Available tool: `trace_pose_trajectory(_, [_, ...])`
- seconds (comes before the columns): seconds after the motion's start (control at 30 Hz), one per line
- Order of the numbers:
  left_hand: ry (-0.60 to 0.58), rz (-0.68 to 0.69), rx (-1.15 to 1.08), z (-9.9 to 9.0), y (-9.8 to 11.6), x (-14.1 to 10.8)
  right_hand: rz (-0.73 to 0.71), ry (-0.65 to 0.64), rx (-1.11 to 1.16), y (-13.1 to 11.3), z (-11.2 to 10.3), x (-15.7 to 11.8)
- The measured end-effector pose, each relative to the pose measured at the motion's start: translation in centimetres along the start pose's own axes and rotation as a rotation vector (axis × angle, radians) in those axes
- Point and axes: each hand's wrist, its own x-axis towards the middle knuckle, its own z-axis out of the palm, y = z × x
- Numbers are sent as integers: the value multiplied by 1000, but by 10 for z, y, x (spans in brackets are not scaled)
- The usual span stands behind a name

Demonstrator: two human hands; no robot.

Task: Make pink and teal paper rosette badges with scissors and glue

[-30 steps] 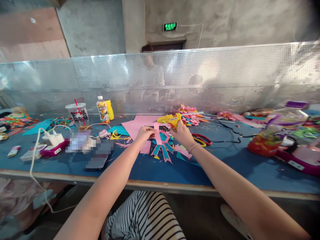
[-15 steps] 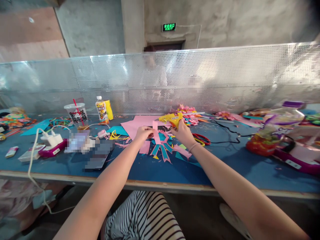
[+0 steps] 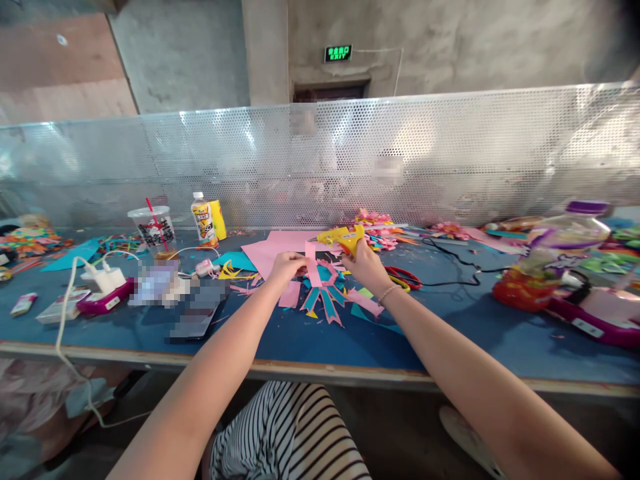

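My left hand pinches a narrow pink paper strip that stands upright above the table. In my right hand is a yellow glue gun, its nozzle pointing left, close to the top of the strip. Just beneath and behind the strip lies a teal and pink paper ribbon piece with forked tails. A large pink sheet lies behind my left hand, and a small pink piece is beside the ribbon piece.
Red-handled scissors lie right of my right wrist, near a black cable. A phone, power strip, cup and bottle stand or lie left. A large bottle is at right.
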Motion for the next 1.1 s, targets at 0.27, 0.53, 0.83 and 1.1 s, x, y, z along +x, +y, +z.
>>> trace_pose_trajectory(0.27, [34, -1, -16, 1, 4, -2, -14, -5, 4, 4, 0, 1])
trace_pose_trajectory(0.53, [37, 18, -7, -4, -2, 4, -7, -11, -18, 3, -3, 0])
trace_pose_trajectory(0.83, [66, 59, -28, -4, 2, 1, 112, -25, -112, 13, -13, 5])
trace_pose_trajectory(1.1, [62, 27, -98, -4, 3, 0, 120, -39, -144, 87, -3, 13])
